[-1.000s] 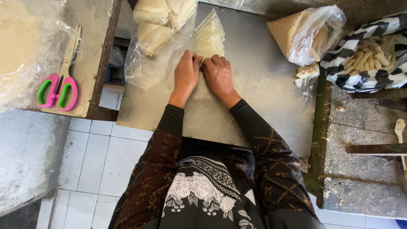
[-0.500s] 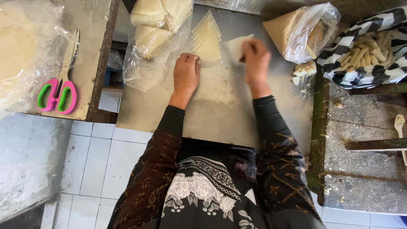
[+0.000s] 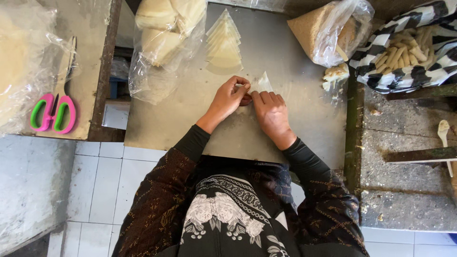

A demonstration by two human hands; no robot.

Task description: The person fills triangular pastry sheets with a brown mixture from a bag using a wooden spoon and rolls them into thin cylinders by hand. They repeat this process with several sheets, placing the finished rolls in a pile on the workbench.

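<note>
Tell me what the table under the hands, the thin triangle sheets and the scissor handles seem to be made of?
The table looks like brushed sheet metal, probably steel: dull grey sheen with scuffs. The triangle sheets look like thin pale dough wrappers, matte and slightly translucent; the left hand and right hand fold one. The scissor handles look like glossy pink and green plastic.

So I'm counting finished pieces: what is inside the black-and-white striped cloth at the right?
The black-and-white striped cloth holds a heap of pale, finger-shaped rolled pieces. Only the top layer shows; the cloth's folds hide the heap's edges and whatever lies deeper.
</note>
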